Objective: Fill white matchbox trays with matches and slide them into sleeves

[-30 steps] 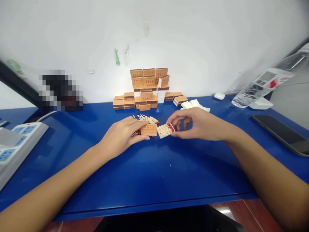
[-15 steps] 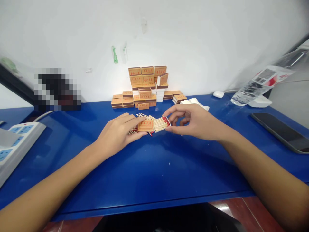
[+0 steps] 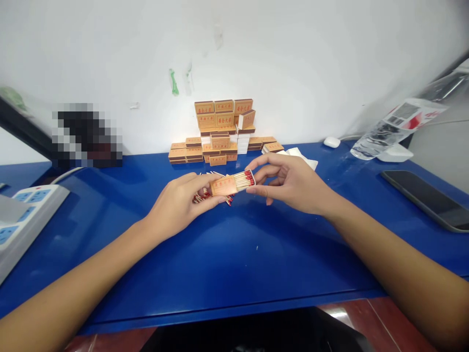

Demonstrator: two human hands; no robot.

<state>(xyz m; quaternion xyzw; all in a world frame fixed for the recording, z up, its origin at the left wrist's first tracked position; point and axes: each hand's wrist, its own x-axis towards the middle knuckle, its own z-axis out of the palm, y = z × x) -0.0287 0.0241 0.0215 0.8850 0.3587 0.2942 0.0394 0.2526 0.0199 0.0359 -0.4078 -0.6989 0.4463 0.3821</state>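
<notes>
My left hand (image 3: 186, 198) pinches a tan matchbox sleeve (image 3: 223, 186) with red lettering between thumb and fingers. From the sleeve's right end sticks out the white matchbox tray (image 3: 254, 177), filled with red-tipped matches (image 3: 242, 180). My right hand (image 3: 284, 183) grips the outer end of that tray with thumb and forefinger, its other fingers curled behind. Loose matches (image 3: 201, 196) lie in a pile on the blue table, partly hidden by my left hand and the sleeve.
Stacked matchboxes (image 3: 224, 120) stand against the white wall. White paper (image 3: 304, 159) lies behind my right hand. To the right are a plastic bottle (image 3: 384, 129), a phone (image 3: 427, 198) and a white earphone case (image 3: 331, 142). A power strip (image 3: 40, 210) sits at left on the blue table (image 3: 234, 274).
The tray has slid farther into the sleeve, so less of the matches shows. My right hand moved slightly left with it, and the sleeve now lines up with the tray.
</notes>
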